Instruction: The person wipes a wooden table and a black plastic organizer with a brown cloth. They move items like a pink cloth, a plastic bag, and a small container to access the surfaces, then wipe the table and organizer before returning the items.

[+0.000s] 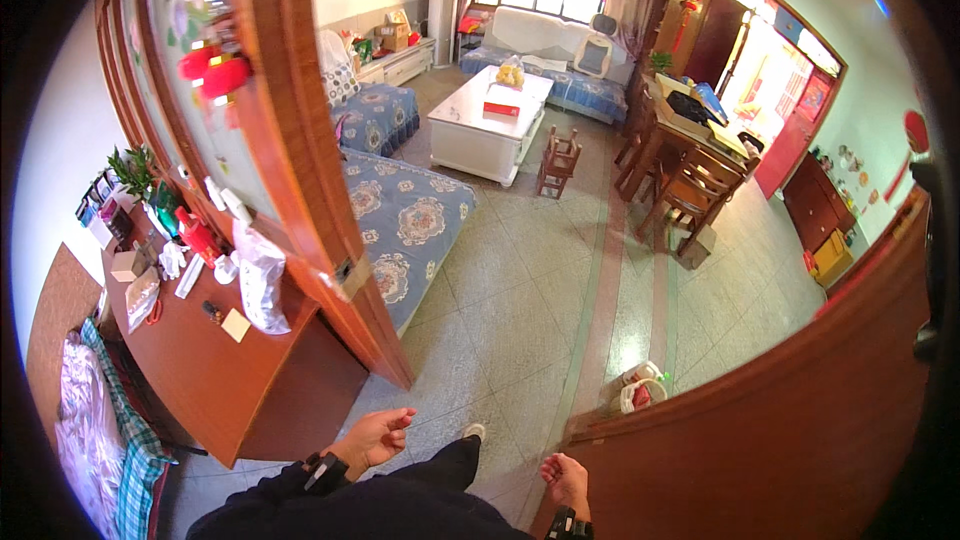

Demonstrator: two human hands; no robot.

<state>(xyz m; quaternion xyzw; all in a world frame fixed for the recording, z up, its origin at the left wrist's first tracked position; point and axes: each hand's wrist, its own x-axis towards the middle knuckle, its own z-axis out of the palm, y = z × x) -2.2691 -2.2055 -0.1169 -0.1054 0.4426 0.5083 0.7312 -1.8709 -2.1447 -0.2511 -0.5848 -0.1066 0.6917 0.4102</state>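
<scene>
My left hand (pixel 375 441) is held in front of my body at the lower middle, its fingers loosely bent and apart, holding nothing. Lower right of it, my right hand (pixel 567 483) has its fingers curled in, with nothing visible in them. That hand is beside a brown wooden door (pixel 760 430), and I cannot tell whether they touch. Dark bands circle both wrists. To the left of my left hand stands a reddish-brown desk (pixel 225 385), apart from it. One light-coloured shoe (pixel 475 431) shows on the tiled floor between my hands.
A wooden door frame (pixel 345 275) rises beside the desk. Past it are a blue patterned daybed (pixel 410 225), a white coffee table (pixel 465 145), a small wooden stool (pixel 558 162) and a dining table with chairs (pixel 690 190). A basket (pixel 640 395) sits by the door's edge.
</scene>
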